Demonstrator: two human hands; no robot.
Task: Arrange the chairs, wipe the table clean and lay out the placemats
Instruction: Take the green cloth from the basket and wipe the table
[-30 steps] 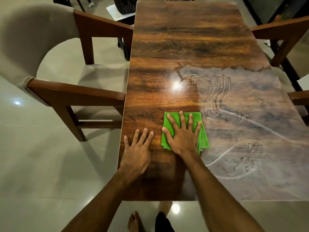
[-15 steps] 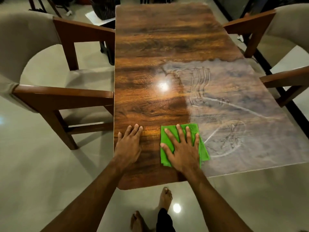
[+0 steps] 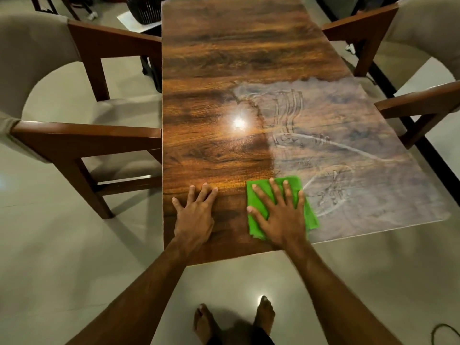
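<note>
Much of the green cloth (image 3: 258,221) is covered by the right hand (image 3: 280,215), which is pressed flat on it with fingers spread, near the counter's (image 3: 224,70) near edge. The left hand (image 3: 195,215) is laid flat, fingers apart, on bare wood just beside the cloth. A hazy film with streaks is seen over the counter's right half (its nature cannot be told). The left chair (image 3: 82,135) and right chair (image 3: 420,100) are cut off by the frame. A dark basket (image 3: 146,8) beyond is cropped; its contents are hidden.
</note>
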